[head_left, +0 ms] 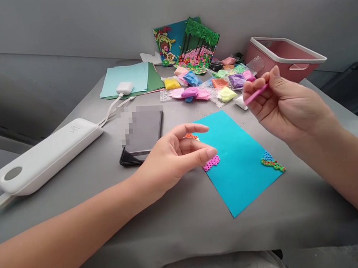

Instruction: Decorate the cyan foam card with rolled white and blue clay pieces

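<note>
Blue card [239,163]: flat on the table, under and between both hands; clay dot clusters at its corners.
Left hand [174,158]: half-curled, holds nothing, fingertips just above pink cluster [211,162].
Right hand [284,105]: pinches pink stick [256,94], raised beyond the card.
Tip: press lightly, keep card steady.

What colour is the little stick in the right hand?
Pink. The right hand pinches the thin stick above the table; the head view shows it.
</note>
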The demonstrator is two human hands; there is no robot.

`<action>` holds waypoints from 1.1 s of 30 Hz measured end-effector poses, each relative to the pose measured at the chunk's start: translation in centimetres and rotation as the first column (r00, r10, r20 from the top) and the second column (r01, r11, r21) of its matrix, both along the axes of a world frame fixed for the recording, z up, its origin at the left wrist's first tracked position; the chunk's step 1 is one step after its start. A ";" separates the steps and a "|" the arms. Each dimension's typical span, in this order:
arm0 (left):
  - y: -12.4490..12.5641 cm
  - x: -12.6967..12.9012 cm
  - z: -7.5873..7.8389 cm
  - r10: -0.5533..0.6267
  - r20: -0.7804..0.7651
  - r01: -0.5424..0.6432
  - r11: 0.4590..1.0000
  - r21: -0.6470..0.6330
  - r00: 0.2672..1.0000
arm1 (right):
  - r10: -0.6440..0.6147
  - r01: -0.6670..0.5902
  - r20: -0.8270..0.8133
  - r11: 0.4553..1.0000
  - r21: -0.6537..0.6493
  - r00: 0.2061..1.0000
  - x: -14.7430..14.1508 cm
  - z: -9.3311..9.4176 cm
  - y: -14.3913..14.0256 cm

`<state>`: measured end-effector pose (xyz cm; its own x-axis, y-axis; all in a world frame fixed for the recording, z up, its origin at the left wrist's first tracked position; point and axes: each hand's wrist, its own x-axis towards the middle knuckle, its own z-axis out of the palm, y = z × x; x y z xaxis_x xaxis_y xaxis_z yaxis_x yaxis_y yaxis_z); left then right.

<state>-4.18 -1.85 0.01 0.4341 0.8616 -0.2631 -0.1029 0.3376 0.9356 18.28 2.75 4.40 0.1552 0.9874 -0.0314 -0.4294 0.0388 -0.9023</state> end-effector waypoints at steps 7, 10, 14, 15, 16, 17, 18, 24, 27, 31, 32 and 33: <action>0.0 0.2 0.0 0.000 0.001 0.000 0.997 -0.081 1.000 | -0.203 -0.130 0.597 0.875 0.467 0.776 1.2 -1.0 -2.6; -0.1 0.2 0.2 -0.002 0.007 0.002 0.996 -0.086 1.000 | -0.263 -0.445 0.852 0.762 0.471 0.452 0.9 -2.0 -4.1; -0.2 0.3 0.3 -0.010 0.017 0.012 0.996 -0.094 1.000 | -0.397 -0.678 0.887 0.586 0.443 0.236 0.3 -3.3 -4.7; -0.2 0.3 0.3 -0.015 0.017 0.016 0.995 -0.095 1.000 | -0.428 -0.687 0.877 0.572 0.449 0.216 0.2 -3.5 -4.7; -0.2 0.3 0.2 -0.020 0.018 0.021 0.995 -0.093 1.000 | -0.451 -0.686 0.870 0.570 0.452 0.198 0.2 -3.7 -4.7; -0.2 0.3 0.2 -0.024 0.019 0.026 0.996 -0.090 1.000 | -0.465 -0.681 0.866 0.576 0.453 0.183 0.1 -3.8 -4.7; -0.2 0.3 0.2 -0.027 0.017 0.028 0.996 -0.086 1.000 | -0.472 -0.675 0.865 0.584 0.451 0.170 0.1 -3.9 -4.8; -0.2 0.3 0.1 -0.038 -0.025 0.037 0.998 -0.055 0.999 | -0.487 -0.690 0.860 0.571 0.445 0.152 0.2 -4.3 -5.1; -0.2 0.3 0.1 -0.036 -0.050 0.033 0.998 -0.046 0.998 | -0.514 -0.718 0.843 0.526 0.456 0.159 0.1 -4.4 -5.3; -0.2 0.5 0.0 -0.027 -0.035 0.026 0.999 -0.046 0.999 | -0.542 -0.711 0.827 0.522 0.472 0.150 -0.1 -4.6 -5.4; -0.2 0.6 0.0 -0.023 -0.028 0.022 0.999 -0.045 0.999 | -0.551 -0.700 0.822 0.531 0.478 0.144 -0.1 -4.6 -5.4; -0.2 0.6 0.0 -0.018 -0.024 0.017 0.999 -0.045 1.000 | -0.557 -0.692 0.819 0.537 0.483 0.140 -0.1 -4.6 -5.5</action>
<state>-3.58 -2.02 -0.03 0.4423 0.8409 -0.3117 -0.0736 0.3805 0.9219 18.22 -2.73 -0.20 -0.6393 0.4634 0.6136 0.5522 0.8320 -0.0530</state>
